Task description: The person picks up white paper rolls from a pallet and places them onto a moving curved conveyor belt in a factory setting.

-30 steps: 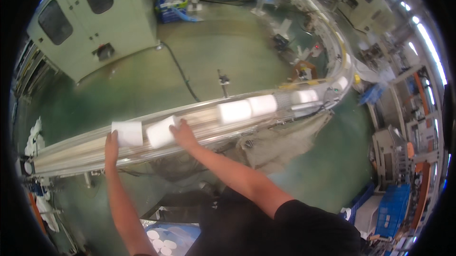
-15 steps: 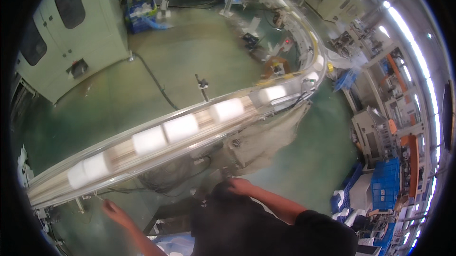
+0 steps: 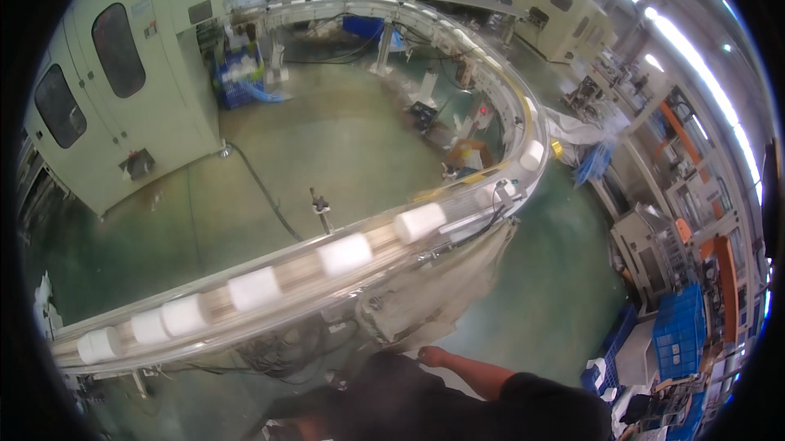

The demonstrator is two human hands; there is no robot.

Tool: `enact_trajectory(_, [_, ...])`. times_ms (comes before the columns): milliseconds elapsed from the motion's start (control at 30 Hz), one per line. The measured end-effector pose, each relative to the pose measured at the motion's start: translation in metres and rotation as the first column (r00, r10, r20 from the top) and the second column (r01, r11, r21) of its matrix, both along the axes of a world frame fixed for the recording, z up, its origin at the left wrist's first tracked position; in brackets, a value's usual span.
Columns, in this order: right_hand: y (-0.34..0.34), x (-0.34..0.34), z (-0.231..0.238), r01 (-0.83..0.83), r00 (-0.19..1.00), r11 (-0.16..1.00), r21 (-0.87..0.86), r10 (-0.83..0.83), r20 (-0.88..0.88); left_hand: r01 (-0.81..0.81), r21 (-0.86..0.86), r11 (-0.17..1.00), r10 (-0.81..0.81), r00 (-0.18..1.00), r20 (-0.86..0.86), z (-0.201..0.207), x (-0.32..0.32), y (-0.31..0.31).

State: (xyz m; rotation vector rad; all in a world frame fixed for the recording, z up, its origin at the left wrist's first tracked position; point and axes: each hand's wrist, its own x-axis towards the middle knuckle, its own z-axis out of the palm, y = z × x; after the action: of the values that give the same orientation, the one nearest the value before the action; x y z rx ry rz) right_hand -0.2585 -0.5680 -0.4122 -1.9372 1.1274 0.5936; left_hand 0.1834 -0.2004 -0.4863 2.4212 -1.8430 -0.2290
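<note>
Below the conveyor (image 3: 311,282), my right hand (image 3: 433,357) is beside my dark clothing, near a beige cloth sheet (image 3: 433,294) draped under the belt. Its fingers are mostly hidden, and I see nothing held. Of my left arm, only a blurred patch of skin (image 3: 309,427) shows at the lower edge; the hand itself cannot be made out. Several white cylindrical rolls lie on the belt, among them one roll (image 3: 345,255) near the middle and another roll (image 3: 420,223) further right. Neither arm reaches the rolls.
The conveyor curves away at the right past a small bracket (image 3: 320,204). A pale machine cabinet (image 3: 155,114) stands at the left, with a blue crate (image 3: 239,85) beside it. Blue baskets (image 3: 679,331) are stacked at the right. Cables (image 3: 282,351) hang under the belt.
My left hand has drawn back from below the belt's left end toward my body. My right hand has shifted slightly right and down. The view has turned, and the rolls have shifted.
</note>
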Motion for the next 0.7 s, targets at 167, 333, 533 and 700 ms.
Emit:
enact_trajectory(167, [-0.040,-0.019,0.004,0.051,0.979,0.997,-0.049,-0.041,0.200,-0.728,0.172,0.663,0.478,0.236,-0.846,0.032,-0.032,-0.028])
enact_trajectory(333, [-0.070,-0.042,0.010,0.168,0.965,0.985,-0.048,-0.155,0.210,-0.748,0.504,0.431,0.468,-0.292,-0.834,0.108,-0.097,-0.084])
enact_trajectory(533, [-0.076,-0.086,-0.007,-0.197,0.980,0.979,0.058,0.196,0.016,-0.747,0.115,0.654,0.528,0.343,-0.777,0.031,-0.161,-0.019])
enact_trajectory(700, [-0.103,-0.100,-0.040,-0.270,0.960,0.958,0.091,0.275,-0.044,-0.782,0.532,0.325,0.638,-0.234,-0.734,0.106,-0.235,-0.037])
